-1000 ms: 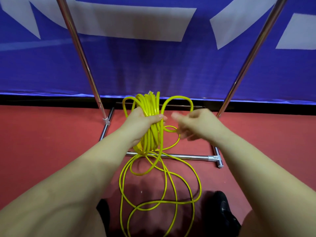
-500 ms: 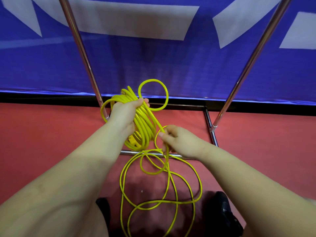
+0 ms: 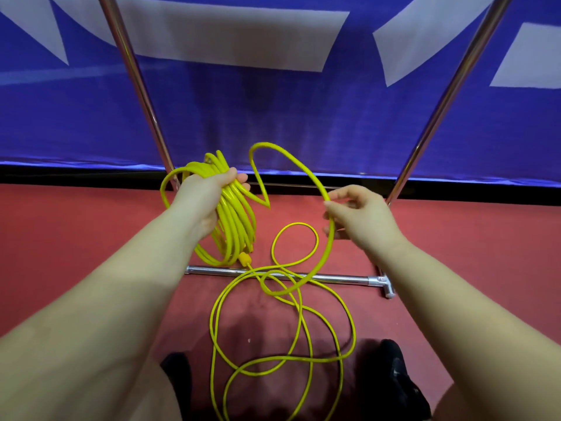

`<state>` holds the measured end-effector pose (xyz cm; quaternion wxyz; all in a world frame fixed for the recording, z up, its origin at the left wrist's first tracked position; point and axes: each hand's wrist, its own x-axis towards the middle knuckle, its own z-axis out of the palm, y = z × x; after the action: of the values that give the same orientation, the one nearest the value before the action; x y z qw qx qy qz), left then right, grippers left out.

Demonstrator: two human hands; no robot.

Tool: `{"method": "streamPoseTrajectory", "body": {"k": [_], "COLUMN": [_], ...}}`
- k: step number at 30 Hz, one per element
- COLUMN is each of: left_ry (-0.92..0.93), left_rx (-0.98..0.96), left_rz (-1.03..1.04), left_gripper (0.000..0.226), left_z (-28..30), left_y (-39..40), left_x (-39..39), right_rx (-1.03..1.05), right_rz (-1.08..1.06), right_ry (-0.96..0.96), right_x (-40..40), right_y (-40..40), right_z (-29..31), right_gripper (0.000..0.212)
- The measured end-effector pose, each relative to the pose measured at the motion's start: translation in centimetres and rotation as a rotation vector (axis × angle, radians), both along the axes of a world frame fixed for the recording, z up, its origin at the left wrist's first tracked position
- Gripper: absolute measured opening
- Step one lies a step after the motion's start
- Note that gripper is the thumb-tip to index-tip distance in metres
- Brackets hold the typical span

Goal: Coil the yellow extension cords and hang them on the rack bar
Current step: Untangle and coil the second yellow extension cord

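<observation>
**Yellow cord half coiled in front of the metal rack**

At the far left a slanted, shiny metal rack upright [image 3: 138, 86] rises from the red floor [image 3: 76, 238] in front of a blue banner with white shapes [image 3: 273, 110]. Just right of its foot, the left hand [image 3: 203, 199] grips a bundle of coiled loops of the thin yellow extension cord [image 3: 235, 220], fingers and thumb curled round the top of the bundle. The loops hang down below the hand, and a thicker yellow fitting [image 3: 243, 257] shows at the bottom of the bundle, just above the horizontal chrome base bar of the rack [image 3: 334, 278] that lies on the floor.

From the top of the bundle a free length of the same cord dips to a sharp bend, rises in an arch in front of the banner and comes down to the right hand [image 3: 358, 220]. That hand is held apart from the left one; its fingers are loosely curled, the cord runs through them, with thumb and forefinger closing on it. Below the right hand the cord drops across the base bar, curls back, and joins several slack loops lying on the floor between the person's two black shoes [image 3: 397, 378], only partly seen at the lower edge.

Further right, the base bar ends in a T-shaped metal joint [image 3: 383, 284], and a second slanted metal upright [image 3: 449, 86] climbs toward the top right corner.
</observation>
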<state>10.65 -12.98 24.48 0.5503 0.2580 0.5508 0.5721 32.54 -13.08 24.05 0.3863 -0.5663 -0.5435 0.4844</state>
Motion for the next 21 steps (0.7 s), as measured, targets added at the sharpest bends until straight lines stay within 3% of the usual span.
{"method": "streamPoseTrajectory", "body": {"k": [4,11,15,21], "left_ry": [-0.052,-0.115,-0.033,0.069], "left_rx": [0.028,-0.013,-0.044,0.010], "left_rz": [-0.140,-0.305,-0.374,-0.487], "left_gripper": [0.014,0.022,0.024,0.006], "left_z": [0.4,0.5,0.3,-0.7], "left_y": [-0.6,-1.3,-1.6,-2.4], "left_x": [0.8,1.9,2.7,5.0], "right_rx": [-0.041,-0.115,-0.130,-0.146], "right_rz": [-0.012,0.059,0.122,0.154], "right_ry": [-0.100,-0.081,-0.015,0.063], "right_x": [0.9,0.9,0.1,-1.0], "right_y": [0.3,-0.2,-0.8,-0.8], "right_z": [1.1,2.2,2.4,2.0], "right_gripper": [0.007,0.005,0.005,0.011]}}
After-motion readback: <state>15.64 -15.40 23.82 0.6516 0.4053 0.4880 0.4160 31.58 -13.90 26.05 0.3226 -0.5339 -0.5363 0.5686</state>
